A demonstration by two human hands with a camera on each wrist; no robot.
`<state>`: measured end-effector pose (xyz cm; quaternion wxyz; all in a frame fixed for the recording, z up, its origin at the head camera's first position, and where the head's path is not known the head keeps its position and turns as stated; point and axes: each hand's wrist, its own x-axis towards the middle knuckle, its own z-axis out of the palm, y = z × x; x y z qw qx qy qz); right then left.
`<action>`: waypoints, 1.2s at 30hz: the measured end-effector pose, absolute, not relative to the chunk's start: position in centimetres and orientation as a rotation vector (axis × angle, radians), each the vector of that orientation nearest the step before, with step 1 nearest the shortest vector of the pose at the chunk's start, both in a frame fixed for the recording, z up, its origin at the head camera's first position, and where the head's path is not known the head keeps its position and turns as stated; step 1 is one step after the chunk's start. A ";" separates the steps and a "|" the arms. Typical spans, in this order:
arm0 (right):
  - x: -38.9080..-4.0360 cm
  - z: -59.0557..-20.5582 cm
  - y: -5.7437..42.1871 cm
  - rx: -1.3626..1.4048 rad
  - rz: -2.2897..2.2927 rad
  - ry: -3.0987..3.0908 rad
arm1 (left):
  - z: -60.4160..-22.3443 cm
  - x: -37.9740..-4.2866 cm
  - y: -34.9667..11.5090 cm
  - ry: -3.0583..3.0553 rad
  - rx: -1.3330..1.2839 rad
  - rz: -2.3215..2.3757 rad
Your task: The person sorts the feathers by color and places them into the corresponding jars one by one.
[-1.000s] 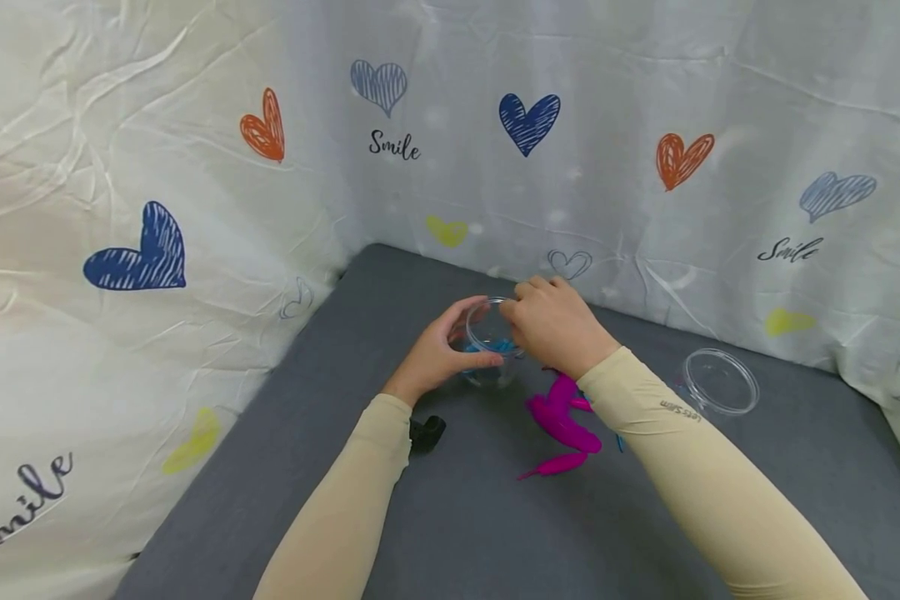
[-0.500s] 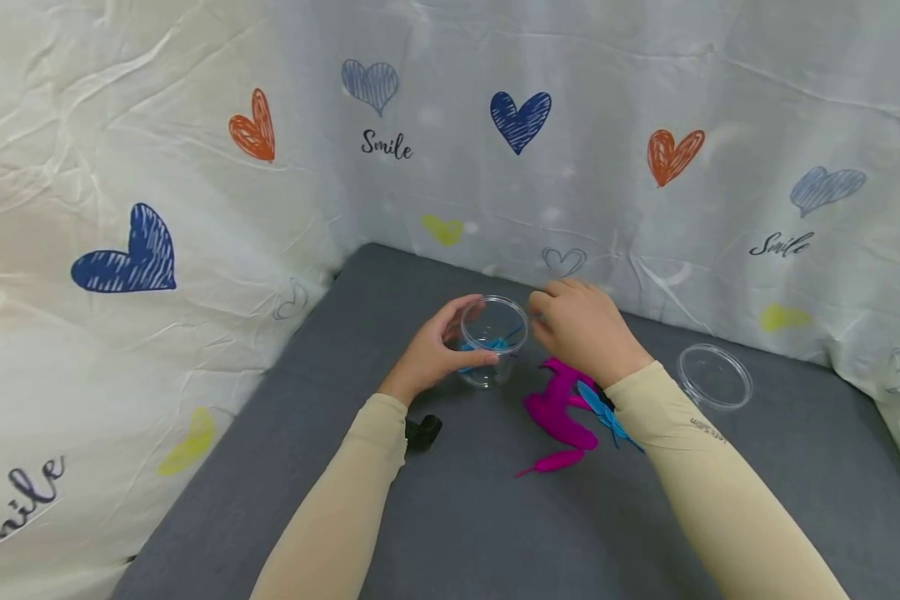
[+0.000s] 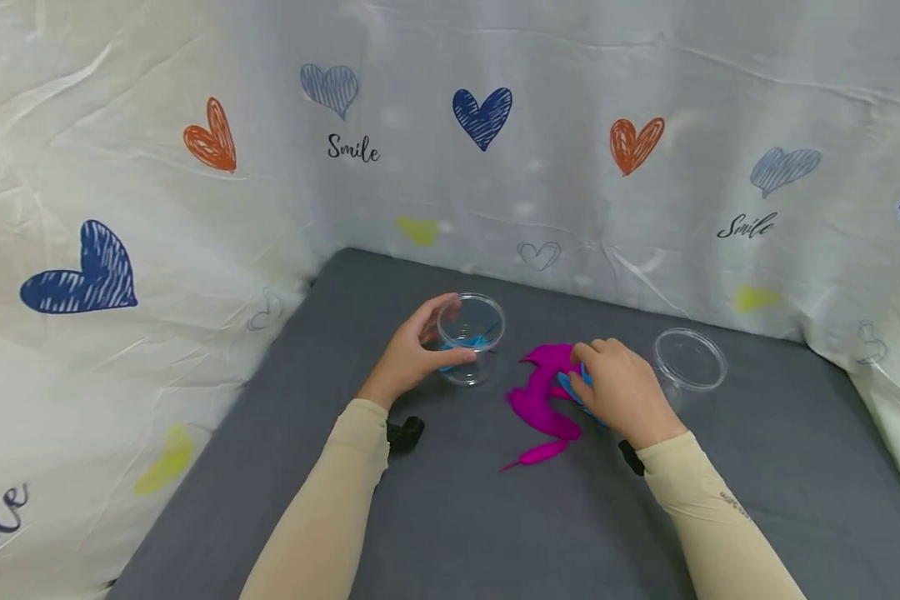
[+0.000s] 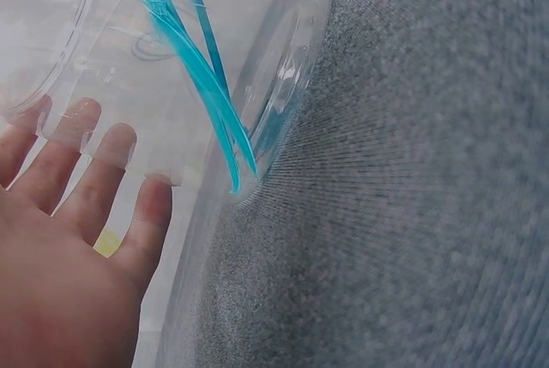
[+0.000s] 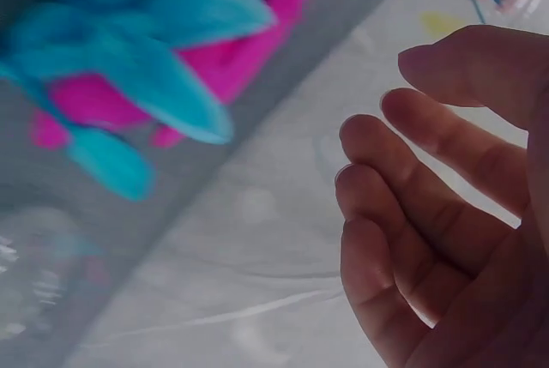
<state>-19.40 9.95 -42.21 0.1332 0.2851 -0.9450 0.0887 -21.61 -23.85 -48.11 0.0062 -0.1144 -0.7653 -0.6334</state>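
Observation:
My left hand (image 3: 412,354) grips a clear round plastic jar (image 3: 486,367) on the grey table, thumb at the front and fingers round the side. Thin blue strip-like pieces (image 4: 202,76) lie inside it. To the right, my right hand (image 3: 618,387) hovers with loosely bent fingers over a soft blue toy (image 5: 163,76) with petal- or wing-like parts. In the right wrist view those fingers hold nothing. A magenta rubbery animal-like toy (image 3: 540,408) lies beside and partly under the blue one; its kind is unclear.
Further right stands another clear round plastic container (image 3: 690,332), or perhaps a lid. A white curtain (image 3: 420,183) printed with hearts hangs behind and to the left of the grey table (image 3: 450,517). Black wrist-camera mounts show at both cuffs.
My right hand has left the jar's rim and moved right and down to the blue toy. The left hand keeps its grip on the jar. The head view has turned slightly right.

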 end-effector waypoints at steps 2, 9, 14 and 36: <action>-18.8 -43.1 10.5 0.803 0.270 -2.755 | -48.2 -21.6 -24.0 -2.397 -0.354 -1.970; -16.9 -45.8 12.3 0.671 0.328 -2.797 | -48.3 -21.6 -24.0 -2.401 -0.380 -1.964; -15.9 -47.1 13.1 0.601 0.357 -2.805 | -48.3 -21.6 -24.1 -2.402 -0.365 -1.955; -15.6 -47.7 13.2 0.439 0.370 -2.942 | -48.0 -21.6 -23.9 -2.420 -0.362 -1.945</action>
